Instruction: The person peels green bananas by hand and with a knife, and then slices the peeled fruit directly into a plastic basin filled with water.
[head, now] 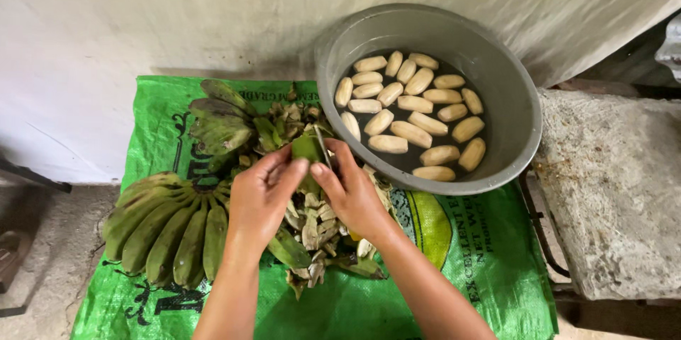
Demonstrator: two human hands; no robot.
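Fingers of the left hand are closed around a green banana, which is held upright above a heap of peelings, while the fingers of the right hand are clamped on a small knife whose blade is laid against the fruit's skin. The step in hand is judged to be peeling, with the skin being slit or lifted near the tip. For the next move, a shallow, steady draw of the blade along the skin would be called for, with the left thumb kept clear of the edge. Beside the left forearm a bunch of unpeeled green bananas is spread on a green woven sack; a smaller bunch lies beyond. Further out, a grey basin of water is filled with peeled pale bananas.
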